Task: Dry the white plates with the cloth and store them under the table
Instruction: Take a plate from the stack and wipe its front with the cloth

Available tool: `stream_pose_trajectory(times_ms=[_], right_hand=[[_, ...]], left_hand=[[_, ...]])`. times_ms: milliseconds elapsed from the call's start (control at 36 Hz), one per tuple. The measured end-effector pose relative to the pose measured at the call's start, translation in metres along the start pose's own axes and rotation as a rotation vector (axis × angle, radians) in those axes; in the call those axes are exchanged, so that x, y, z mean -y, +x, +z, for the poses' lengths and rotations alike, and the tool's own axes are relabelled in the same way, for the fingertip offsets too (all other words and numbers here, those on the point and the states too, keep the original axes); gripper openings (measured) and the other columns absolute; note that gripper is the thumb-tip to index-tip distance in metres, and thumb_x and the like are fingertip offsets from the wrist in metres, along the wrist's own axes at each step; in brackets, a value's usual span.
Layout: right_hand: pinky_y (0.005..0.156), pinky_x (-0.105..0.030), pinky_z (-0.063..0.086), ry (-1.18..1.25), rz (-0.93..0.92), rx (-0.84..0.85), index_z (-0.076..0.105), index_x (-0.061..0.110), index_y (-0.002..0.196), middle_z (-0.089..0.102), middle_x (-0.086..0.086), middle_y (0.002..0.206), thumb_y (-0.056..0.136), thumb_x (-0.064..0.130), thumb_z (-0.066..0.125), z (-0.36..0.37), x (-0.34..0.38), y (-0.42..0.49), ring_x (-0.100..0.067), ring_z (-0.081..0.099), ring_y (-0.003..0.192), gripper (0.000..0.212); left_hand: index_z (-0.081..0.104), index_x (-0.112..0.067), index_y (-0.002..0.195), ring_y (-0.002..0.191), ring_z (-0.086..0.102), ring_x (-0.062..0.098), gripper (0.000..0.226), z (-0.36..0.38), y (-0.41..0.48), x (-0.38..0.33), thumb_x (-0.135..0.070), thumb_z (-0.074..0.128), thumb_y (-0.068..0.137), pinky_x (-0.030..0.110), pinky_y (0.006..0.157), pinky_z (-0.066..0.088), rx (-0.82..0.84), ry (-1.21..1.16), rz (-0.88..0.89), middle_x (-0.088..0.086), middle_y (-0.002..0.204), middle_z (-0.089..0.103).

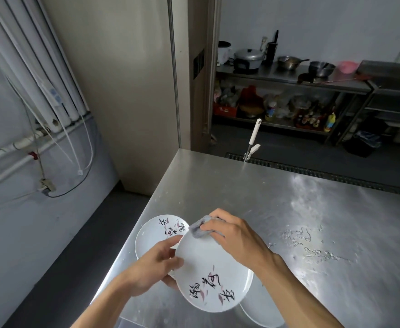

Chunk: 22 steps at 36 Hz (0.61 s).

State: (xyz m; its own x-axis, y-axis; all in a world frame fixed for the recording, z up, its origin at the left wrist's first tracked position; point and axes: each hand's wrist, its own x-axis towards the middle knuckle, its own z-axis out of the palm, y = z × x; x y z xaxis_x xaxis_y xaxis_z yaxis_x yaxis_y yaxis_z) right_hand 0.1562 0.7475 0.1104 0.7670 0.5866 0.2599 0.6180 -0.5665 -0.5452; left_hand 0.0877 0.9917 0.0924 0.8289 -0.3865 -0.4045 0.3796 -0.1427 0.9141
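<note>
My left hand (157, 268) grips the left rim of a white plate (214, 278) with black writing and pink marks, held tilted above the steel table (289, 209). My right hand (232, 233) holds a grey cloth (200, 229) and presses it on the plate's upper edge. A second white plate (156, 233) with the same writing lies on the table behind my left hand. Part of a third white plate (263, 317) shows below the held one, at the table's near edge.
Water drops (312, 245) lie on the table's right side. A white-handled tool (253, 140) leans at the far edge. Beyond stand steel shelves (289, 79) with pots and bottles. Pipes and cables (40, 114) run along the left wall.
</note>
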Motion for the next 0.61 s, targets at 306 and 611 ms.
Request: stream_pose_trajectory(times_ms=[306,611], right_hand=[[0.084,-0.026,0.052,0.162,0.342,-0.107,0.075,0.025,0.106,0.06,0.013,0.109,0.095,0.01,0.064,0.0,-0.02,-0.013,-0.003,0.061,0.094,0.022],[0.085,-0.025,0.052,0.185,0.275,-0.096,0.076,0.024,0.109,0.056,0.016,0.107,0.094,0.006,0.067,-0.006,-0.021,-0.009,-0.007,0.062,0.1,0.025]], left_hand=[[0.053,-0.044,0.148,0.117,0.071,0.039,0.064,-0.005,0.001,0.014,-0.003,0.049,0.099,0.062,0.088,0.061,-0.174,-0.133,0.119,0.017,0.127,0.072],[0.059,-0.052,0.138,0.116,0.071,0.03,0.055,-0.002,0.005,0.002,-0.022,0.061,0.092,0.058,0.09,0.062,-0.107,-0.092,0.017,0.007,0.127,0.073]])
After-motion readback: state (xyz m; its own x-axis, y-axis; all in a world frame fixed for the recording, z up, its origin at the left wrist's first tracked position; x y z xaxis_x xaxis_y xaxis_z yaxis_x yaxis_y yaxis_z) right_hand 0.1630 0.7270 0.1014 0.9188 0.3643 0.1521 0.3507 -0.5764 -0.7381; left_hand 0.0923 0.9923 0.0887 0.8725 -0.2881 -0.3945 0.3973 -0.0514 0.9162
